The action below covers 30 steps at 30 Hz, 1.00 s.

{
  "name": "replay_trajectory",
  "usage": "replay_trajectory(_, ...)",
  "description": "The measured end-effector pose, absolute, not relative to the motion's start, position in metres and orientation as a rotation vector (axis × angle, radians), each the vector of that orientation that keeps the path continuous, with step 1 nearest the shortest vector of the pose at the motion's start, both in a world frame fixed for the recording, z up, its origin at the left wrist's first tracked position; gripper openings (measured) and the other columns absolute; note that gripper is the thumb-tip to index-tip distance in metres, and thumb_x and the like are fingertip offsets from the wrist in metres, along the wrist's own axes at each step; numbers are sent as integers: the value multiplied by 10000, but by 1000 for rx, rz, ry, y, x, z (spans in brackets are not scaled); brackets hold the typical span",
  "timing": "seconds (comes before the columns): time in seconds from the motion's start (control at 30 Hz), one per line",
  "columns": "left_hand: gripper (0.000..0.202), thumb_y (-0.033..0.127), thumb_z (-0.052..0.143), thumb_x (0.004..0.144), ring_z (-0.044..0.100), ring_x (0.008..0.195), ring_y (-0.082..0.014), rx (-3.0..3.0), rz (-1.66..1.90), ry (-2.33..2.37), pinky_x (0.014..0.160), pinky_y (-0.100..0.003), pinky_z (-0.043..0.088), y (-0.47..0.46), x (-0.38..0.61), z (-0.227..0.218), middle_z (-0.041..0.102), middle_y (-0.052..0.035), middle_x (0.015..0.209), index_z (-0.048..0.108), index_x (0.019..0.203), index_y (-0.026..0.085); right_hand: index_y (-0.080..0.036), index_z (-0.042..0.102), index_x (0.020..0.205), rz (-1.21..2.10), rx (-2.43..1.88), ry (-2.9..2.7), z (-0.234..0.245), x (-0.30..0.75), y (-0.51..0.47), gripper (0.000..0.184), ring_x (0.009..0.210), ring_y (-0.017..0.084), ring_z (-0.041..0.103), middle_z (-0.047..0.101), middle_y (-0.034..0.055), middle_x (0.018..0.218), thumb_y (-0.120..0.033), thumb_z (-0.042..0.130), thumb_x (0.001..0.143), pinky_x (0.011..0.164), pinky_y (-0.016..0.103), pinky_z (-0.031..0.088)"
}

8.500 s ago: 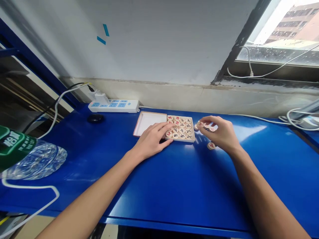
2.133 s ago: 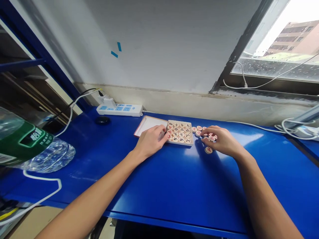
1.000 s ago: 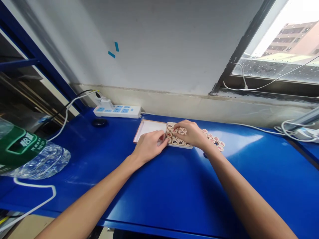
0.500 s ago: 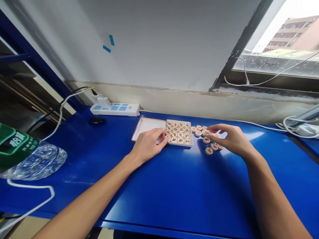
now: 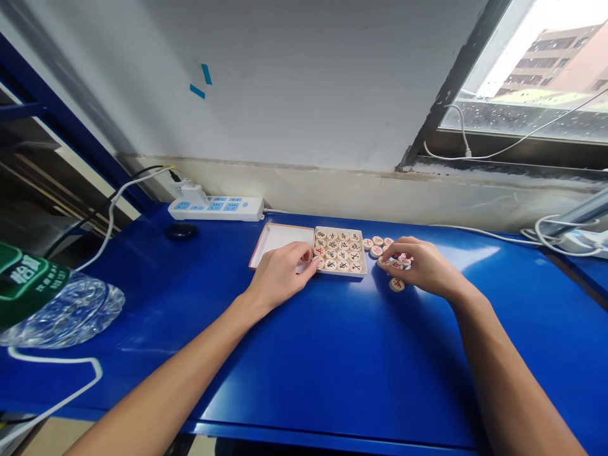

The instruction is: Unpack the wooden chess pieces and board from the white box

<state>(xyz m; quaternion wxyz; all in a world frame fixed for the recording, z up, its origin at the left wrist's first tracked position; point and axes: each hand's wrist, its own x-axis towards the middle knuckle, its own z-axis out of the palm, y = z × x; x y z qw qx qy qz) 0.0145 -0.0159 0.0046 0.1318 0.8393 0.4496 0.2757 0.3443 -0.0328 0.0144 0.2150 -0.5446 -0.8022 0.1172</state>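
A shallow white box (image 5: 340,274) holds rows of round wooden Chinese chess pieces (image 5: 342,255), mostly with black characters and a few red at the left. At its front left corner, my left hand (image 5: 284,269) has thumb and forefinger closed on a red-marked piece. Right of the box lies a loose group of red-marked Chinese chess pieces (image 5: 396,284). My right hand (image 5: 425,266) reaches over them, its thumb and fingers closed about one Chinese chess piece (image 5: 382,261) on the group's left side. The hand covers part of the group.
The white-lined box lid (image 5: 280,242) lies left of the box on the blue table (image 5: 304,354). Behind are a power strip (image 5: 218,208) and a black mouse-like object (image 5: 181,231). A large water bottle (image 5: 71,310) is at the left. White cables run along the wall.
My right hand has moved left and slightly down over the loose pieces, its fingertips now at a piece nearer the box. My left hand stays at the box corner.
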Motion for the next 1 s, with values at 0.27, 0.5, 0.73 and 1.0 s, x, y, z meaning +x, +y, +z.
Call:
replay_trajectory(0.27, 145, 338, 584, 975, 633, 738, -149, 2458, 793, 1309, 677, -291, 481, -16, 13, 5, 710, -19, 916, 649, 967, 208, -254, 719, 844, 360, -1495, -2186, 12, 351, -31, 68, 794, 190, 649, 694, 42, 931, -277, 656, 857, 702, 327, 523)
replay_trajectory(0.5, 173, 360, 581, 981, 635, 740, -145, 2436, 798, 1315, 684, -289, 490, -16, 14, 7, 719, -18, 947, 624, 914, 206, -258, 701, 909, 293, -1508, -2121, 9, 345, -32, 141, 833, 204, 633, 632, 65, 1024, -220, 639, 788, 681, 332, 537)
replay_trajectory(0.73, 161, 351, 576, 981, 630, 761, -155, 2436, 811, 1333, 693, -294, 482, -16, 14, 10, 702, -15, 909, 628, 928, 209, -255, 680, 906, 193, -1552, -2046, 1, 338, -28, 187, 814, 210, 627, 633, 61, 973, -171, 586, 767, 694, 354, 525)
replay_trajectory(1.0, 130, 302, 547, 986, 648, 750, -146, 2406, 788, 1324, 706, -281, 501, -17, 14, 8, 707, -10, 918, 597, 903, 215, -240, 677, 969, 285, -1330, -2062, 16, 288, -26, 131, 874, 222, 650, 711, 56, 984, -216, 604, 864, 757, 363, 531)
